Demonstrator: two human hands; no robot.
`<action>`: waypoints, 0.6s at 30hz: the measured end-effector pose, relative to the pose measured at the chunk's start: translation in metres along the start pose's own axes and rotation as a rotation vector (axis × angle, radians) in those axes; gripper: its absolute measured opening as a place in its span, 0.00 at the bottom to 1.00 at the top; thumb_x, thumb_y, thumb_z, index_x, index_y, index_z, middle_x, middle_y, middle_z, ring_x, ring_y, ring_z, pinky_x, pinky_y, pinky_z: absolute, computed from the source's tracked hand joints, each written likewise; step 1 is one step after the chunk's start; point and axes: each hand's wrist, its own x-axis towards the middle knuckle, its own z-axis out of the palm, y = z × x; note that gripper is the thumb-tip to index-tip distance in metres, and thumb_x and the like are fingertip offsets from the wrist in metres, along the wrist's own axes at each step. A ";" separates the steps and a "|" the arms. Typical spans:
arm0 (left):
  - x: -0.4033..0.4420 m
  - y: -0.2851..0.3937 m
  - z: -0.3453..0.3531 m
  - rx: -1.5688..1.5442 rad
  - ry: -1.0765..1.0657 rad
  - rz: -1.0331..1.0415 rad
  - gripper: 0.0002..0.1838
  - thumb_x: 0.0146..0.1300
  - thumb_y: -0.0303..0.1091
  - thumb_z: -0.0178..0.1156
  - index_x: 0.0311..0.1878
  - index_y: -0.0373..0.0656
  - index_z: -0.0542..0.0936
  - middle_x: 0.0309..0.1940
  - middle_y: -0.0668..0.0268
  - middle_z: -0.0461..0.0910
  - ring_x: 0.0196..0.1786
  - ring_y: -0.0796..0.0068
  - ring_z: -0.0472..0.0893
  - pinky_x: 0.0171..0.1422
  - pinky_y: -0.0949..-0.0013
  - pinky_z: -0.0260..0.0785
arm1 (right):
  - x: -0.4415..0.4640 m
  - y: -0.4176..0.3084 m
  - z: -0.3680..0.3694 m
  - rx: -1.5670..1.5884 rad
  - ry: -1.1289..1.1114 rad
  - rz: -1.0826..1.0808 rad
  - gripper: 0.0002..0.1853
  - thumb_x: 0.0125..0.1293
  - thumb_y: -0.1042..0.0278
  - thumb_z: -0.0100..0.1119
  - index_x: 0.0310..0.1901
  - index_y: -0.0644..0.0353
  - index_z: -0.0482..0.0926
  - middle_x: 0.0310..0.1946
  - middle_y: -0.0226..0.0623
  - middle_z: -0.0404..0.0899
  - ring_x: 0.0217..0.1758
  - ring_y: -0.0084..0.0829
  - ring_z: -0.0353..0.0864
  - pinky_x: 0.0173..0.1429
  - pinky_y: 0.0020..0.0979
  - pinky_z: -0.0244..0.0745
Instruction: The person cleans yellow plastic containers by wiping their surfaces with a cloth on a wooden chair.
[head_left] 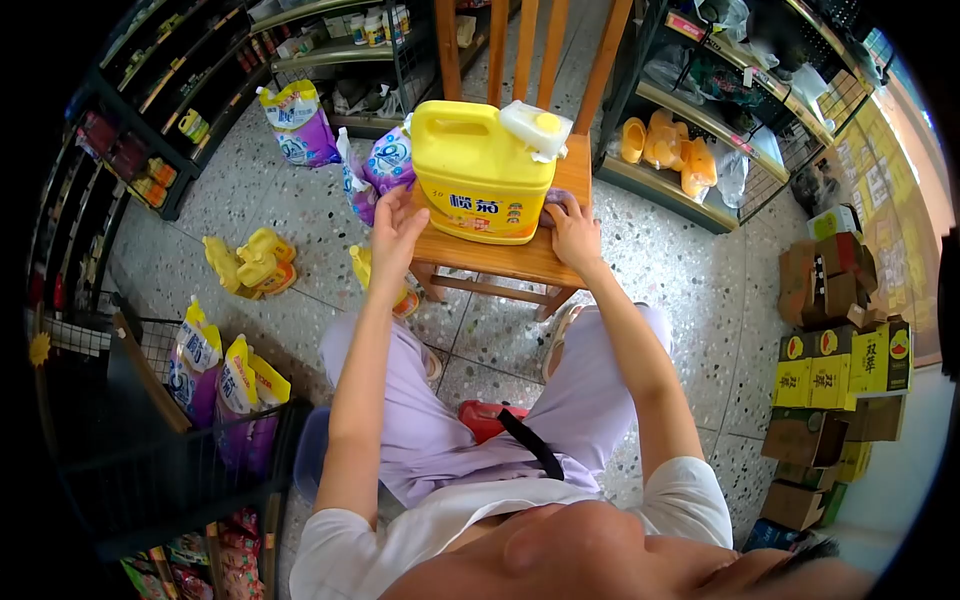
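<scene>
A big yellow jug (482, 180) with a white cap piece at its top right stands upright on the wooden chair (470, 252). At the jug's left side is my left hand (398, 228), its fingers apart and nothing in them. My right hand (574, 234) is to the right of the jug, its fingers closed on a purple cloth (556, 200) over the chair seat. A purple and white detergent bag (388, 160) is just behind my left hand, beside the chair.
Yellow bottles (262, 262) stand on the speckled floor at the left, and another yellow bottle (404, 300) is by the chair's front left leg. Detergent bags (240, 390) fill a rack at lower left. Shelves (690, 200) and stacked boxes (826, 370) line the right.
</scene>
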 end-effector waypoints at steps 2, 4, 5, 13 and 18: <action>0.014 0.005 0.005 0.040 -0.076 0.093 0.37 0.64 0.29 0.69 0.73 0.38 0.61 0.70 0.55 0.66 0.74 0.64 0.66 0.78 0.61 0.57 | 0.003 0.003 -0.004 0.141 0.040 0.033 0.22 0.61 0.68 0.63 0.59 0.48 0.81 0.60 0.43 0.76 0.62 0.49 0.76 0.58 0.49 0.76; 0.026 0.013 0.007 0.092 -0.154 0.122 0.45 0.59 0.29 0.73 0.76 0.37 0.57 0.73 0.55 0.63 0.78 0.62 0.60 0.83 0.58 0.48 | 0.002 0.004 -0.013 0.390 0.118 0.095 0.21 0.61 0.75 0.62 0.57 0.54 0.82 0.55 0.43 0.80 0.57 0.48 0.81 0.58 0.41 0.77; 0.032 0.014 0.007 0.086 -0.179 0.149 0.46 0.58 0.28 0.73 0.76 0.37 0.56 0.74 0.55 0.62 0.78 0.62 0.60 0.83 0.58 0.48 | -0.001 -0.002 -0.027 0.504 0.214 0.136 0.20 0.61 0.77 0.61 0.56 0.57 0.82 0.53 0.44 0.81 0.55 0.47 0.82 0.58 0.40 0.77; 0.064 0.006 0.003 0.089 -0.307 0.144 0.56 0.50 0.28 0.78 0.79 0.42 0.54 0.75 0.60 0.61 0.79 0.65 0.58 0.83 0.60 0.49 | -0.017 -0.080 -0.149 0.498 0.825 -0.180 0.22 0.51 0.85 0.63 0.50 0.61 0.84 0.46 0.47 0.80 0.46 0.47 0.81 0.51 0.39 0.78; 0.069 0.013 0.006 0.028 -0.387 0.007 0.54 0.49 0.28 0.79 0.78 0.43 0.57 0.69 0.63 0.70 0.74 0.67 0.67 0.79 0.62 0.58 | 0.012 -0.121 -0.171 0.208 0.939 -0.377 0.24 0.46 0.81 0.64 0.48 0.53 0.87 0.47 0.42 0.81 0.45 0.43 0.80 0.49 0.39 0.79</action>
